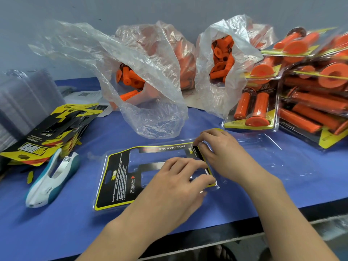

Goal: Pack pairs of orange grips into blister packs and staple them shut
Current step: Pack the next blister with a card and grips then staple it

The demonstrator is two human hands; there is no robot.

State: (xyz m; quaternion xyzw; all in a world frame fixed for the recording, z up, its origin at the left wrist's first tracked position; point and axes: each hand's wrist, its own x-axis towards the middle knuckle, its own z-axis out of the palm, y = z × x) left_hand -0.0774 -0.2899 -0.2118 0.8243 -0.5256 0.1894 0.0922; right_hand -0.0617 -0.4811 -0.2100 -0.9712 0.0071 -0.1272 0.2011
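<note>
**Two hands on one card, no grips loaded yet**

Far left, you keep a blurred stack of clear shells [24,98] and a loose pile of printed cards [49,132], too overlapped to count. Both likely sit there as supply within your reach. One stapler [52,178] lies just beside them on the blue table [56,227], untouched, probably waiting for the closing step.

In front of you lies one blister pack [263,147], opened flat, with one insert card [120,178] in its left half. Your left hand [178,185] curls over the card's right edge, thumb and fingers pinching it. Your right hand [222,153] pinches the card's far right corner with its fingertips. This looks like seating the card square before anything goes in.

Behind stand two open bags of orange grips [222,59], mouths turned toward you; a third bag seems to sit between them.

At right, the finished packs [252,106] are heaped; their number is unclear, but the front one shows two grips.
</note>
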